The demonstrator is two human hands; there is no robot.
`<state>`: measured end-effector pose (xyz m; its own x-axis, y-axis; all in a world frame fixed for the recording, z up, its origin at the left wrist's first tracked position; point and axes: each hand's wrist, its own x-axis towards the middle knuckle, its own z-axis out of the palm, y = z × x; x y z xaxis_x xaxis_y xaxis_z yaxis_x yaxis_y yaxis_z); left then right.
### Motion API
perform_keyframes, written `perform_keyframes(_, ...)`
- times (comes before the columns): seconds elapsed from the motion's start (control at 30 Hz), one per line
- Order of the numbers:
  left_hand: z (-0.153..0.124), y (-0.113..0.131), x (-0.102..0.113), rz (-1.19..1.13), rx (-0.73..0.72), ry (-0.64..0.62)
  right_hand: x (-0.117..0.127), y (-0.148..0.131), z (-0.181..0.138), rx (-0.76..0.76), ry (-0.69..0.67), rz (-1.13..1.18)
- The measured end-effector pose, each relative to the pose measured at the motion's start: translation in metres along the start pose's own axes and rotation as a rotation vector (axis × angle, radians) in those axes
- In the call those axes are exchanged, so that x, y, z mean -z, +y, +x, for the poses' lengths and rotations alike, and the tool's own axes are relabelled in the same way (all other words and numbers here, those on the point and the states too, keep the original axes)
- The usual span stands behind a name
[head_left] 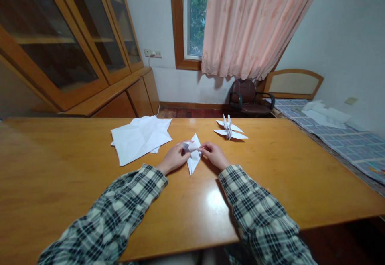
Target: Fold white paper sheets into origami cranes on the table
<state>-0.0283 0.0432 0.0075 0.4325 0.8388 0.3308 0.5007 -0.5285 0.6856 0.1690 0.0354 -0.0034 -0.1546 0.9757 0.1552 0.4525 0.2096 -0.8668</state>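
Near the middle of a yellow-brown wooden table (72,184), a folded white paper (193,166) lies between the person's 2 hands, with 1 pointed end toward the far edge and 1 toward the person. The left hand (175,157) comes at it from the left, its fingers closed around a raised, curled flap in the middle of the piece. The right hand (215,155) meets it from the other side, thumb and fingertips drawn together in a pinch at the paper's right edge; exactly how much they grip is too small to tell. Both forearms are in black-and-white plaid sleeves (126,200), the left resting across the tabletop.

To the left of the hands, well apart from the folded piece, is a loose pile of white sheets (141,140), creased and overlapping at odd angles. On the right, near the far edge, 2 paper cranes (230,133) stand close together, 1 behind the other, wings spread; whether they touch cannot be told.

Beyond the table, a dark chair (245,96) with armrests is below a pink curtain (249,20) that covers part of a window (197,20). A glass-fronted cabinet (112,72) stands at left, and a bed (337,140) at right.
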Motion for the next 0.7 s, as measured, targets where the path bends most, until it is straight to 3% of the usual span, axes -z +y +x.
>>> perform_keyframes(0.33,-0.002,-0.003,-0.005,-0.075,0.084,0.086,-0.002,-0.006,-0.007,0.082,0.019,-0.167)
perform_keyframes(0.43,-0.004,-0.001,-0.001,0.001,0.081,0.236,-0.002,-0.009,-0.009,0.110,0.028,-0.217)
perform_keyframes(0.53,-0.008,0.003,0.005,0.235,0.022,0.386,-0.002,-0.012,-0.010,0.118,0.041,-0.250)
perform_keyframes(0.7,-0.016,0.015,0.007,0.309,0.008,0.154,-0.003,-0.015,-0.011,0.127,0.050,-0.276)
